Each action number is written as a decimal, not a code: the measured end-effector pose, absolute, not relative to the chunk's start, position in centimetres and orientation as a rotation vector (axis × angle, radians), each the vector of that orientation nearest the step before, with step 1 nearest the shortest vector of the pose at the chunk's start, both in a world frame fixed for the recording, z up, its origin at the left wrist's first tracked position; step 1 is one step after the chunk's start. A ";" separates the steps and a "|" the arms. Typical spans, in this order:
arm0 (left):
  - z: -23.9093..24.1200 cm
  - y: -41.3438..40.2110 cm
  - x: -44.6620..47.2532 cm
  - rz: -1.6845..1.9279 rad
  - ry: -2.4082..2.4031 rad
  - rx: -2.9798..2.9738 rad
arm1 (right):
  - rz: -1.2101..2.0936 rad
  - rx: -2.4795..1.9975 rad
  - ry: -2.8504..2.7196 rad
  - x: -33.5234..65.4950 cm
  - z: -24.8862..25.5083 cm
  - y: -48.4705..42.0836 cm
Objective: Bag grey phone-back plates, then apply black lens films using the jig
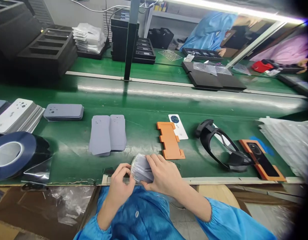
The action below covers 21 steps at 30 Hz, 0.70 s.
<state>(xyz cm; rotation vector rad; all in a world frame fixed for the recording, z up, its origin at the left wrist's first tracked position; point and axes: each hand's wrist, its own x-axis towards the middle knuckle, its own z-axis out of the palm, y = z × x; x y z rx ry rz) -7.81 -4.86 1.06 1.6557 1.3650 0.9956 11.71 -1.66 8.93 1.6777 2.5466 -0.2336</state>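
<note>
Both my hands meet at the near edge of the green bench. My right hand [163,175] wraps over a bundle of thin grey sheets in clear plastic wrap [141,168]. My left hand [120,183] pinches the bundle's near left end, fingers curled. Just beyond lie an orange jig plate [170,140] and a white card with a dark round mark [178,126]. Two overlapping stacks of grey sheets [107,133] lie to the left.
A roll of blue tape [12,155] and white and grey stacks [17,115] sit at left. Black goggles [222,143], an orange frame with a dark insert [262,160] and clear bags [291,140] lie right. Black foam trays [47,43] and another person in blue [210,31] are behind.
</note>
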 end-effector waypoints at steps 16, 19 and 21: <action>1.8 -4.3 -7.4 0.687 1.683 1.672 | -0.165 1.791 2.638 11.9 7.4 -2.2; 1.9 -4.4 -7.4 0.626 1.695 1.680 | -0.190 1.813 2.631 11.8 7.2 -2.1; 2.1 -4.4 -7.6 0.589 1.679 1.702 | -0.219 1.838 2.621 11.7 7.3 -2.0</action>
